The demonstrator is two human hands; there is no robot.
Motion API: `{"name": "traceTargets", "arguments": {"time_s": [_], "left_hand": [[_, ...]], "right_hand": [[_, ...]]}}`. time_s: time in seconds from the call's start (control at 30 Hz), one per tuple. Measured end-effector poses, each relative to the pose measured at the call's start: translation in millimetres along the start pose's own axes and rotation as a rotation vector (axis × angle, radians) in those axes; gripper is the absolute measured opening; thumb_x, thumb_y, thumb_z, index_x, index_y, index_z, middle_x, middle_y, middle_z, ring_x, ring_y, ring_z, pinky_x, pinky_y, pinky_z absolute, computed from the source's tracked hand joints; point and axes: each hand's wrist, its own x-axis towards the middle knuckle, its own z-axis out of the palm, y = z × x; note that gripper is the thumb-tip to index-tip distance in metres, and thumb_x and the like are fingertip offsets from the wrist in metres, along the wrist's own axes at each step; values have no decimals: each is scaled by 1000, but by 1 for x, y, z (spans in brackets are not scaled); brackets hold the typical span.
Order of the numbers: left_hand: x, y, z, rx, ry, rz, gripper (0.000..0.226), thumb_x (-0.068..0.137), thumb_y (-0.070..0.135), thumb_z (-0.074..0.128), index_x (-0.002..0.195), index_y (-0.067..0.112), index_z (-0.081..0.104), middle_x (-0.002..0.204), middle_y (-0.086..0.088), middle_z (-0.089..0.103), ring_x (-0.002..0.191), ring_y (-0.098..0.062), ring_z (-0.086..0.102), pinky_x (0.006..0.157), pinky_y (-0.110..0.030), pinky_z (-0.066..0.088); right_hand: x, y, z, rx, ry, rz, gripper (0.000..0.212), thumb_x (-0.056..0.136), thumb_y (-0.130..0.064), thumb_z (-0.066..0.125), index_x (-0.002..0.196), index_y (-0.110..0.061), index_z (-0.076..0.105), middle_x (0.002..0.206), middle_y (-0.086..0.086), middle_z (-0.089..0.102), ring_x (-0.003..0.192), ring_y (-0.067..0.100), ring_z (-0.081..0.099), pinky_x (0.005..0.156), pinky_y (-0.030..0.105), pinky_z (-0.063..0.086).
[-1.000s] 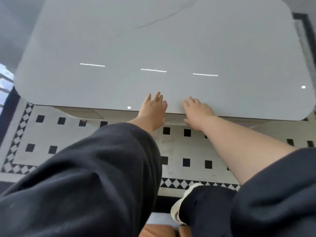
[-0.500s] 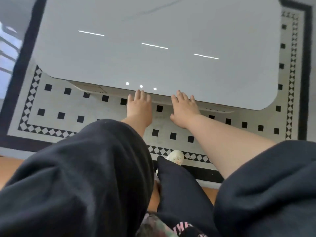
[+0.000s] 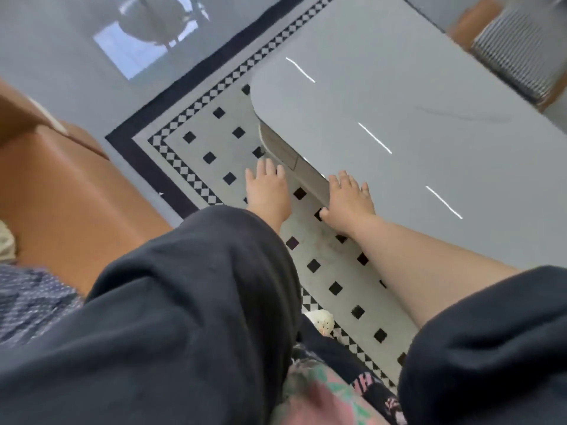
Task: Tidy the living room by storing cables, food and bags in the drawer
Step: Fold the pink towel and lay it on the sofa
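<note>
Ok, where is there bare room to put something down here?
The table top is bare in all that shows, from its near edge back to the striped thing beyond it. The rug between table and sofa is bare too. It is tight only at the near edge, where the left hand and right hand are.

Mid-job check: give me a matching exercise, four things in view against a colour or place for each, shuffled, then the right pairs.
1 table top
2 sofa
3 rug
4 right hand

A orange-brown
B black squares on white
C fingers at the table's near edge
D glossy grey

Pairs: 1-D, 2-A, 3-B, 4-C.
</note>
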Motion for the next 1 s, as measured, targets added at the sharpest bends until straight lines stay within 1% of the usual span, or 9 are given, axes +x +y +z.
{"name": "traceTargets", "arguments": {"time_s": [0.1,0.27,0.37,0.5,0.73,0.77,0.83,0.9,1.0], "left_hand": [[1,-50,-15,-53,8,-121,66,95,17,37,151,7,4,159,-15,2,147,-30,-4,118,-50,8],[-6,-130,-23,-160,53,-381,67,93,20,44,150,7,10,158,-17,6,147,-32,-1,117,-51,11],[-16,-157,-16,-206,64,-510,68,93,26,46,150,8,14,157,-16,11,146,-31,3,115,-50,12],[-45,-190,0,-359,47,-740,68,96,28,44,151,9,8,159,-14,5,147,-30,0,116,-51,9],[-107,-180,41,-643,17,-1122,71,93,17,47,151,10,7,159,-13,2,147,-29,-3,117,-49,6],[-124,-172,56,-697,37,-1219,71,92,17,47,151,11,7,159,-13,2,147,-29,-3,117,-49,6],[-134,-169,59,-719,54,-1249,71,92,17,46,151,11,7,159,-13,2,147,-28,-3,117,-49,6],[-163,-158,81,-794,44,-1384,71,92,16,46,152,11,8,159,-13,2,147,-28,-4,117,-49,5],[-197,-149,110,-844,38,-1515,75,90,14,50,152,12,9,159,-13,2,147,-29,-2,118,-49,6]], "right_hand": [[18,-49,-24,-79,29,-95,73,92,-29,45,150,-11,4,158,12,-1,145,26,4,118,47,5],[43,-137,-59,-186,76,-296,73,91,-31,44,150,-11,4,158,12,1,145,25,4,117,47,7],[52,-174,-68,-279,106,-422,75,92,-34,46,150,-12,5,158,13,1,146,26,4,117,47,6],[57,-232,-72,-389,130,-652,72,93,-35,45,149,-10,6,158,13,2,145,27,5,116,48,7],[37,-288,-46,-633,91,-1057,70,93,-31,43,149,-11,6,157,12,2,145,27,6,117,47,9],[23,-297,-33,-721,79,-1148,70,94,-31,42,149,-11,4,157,11,1,145,27,4,117,46,8],[15,-302,-25,-772,57,-1174,71,95,-33,41,150,-10,1,158,11,-4,145,26,0,117,45,5],[-12,-313,0,-861,31,-1296,71,96,-32,40,150,-10,-1,158,11,-7,146,25,-2,118,44,4],[-41,-329,32,-931,21,-1401,70,94,-27,40,150,-11,1,158,10,-7,146,24,-2,118,43,4]]}}
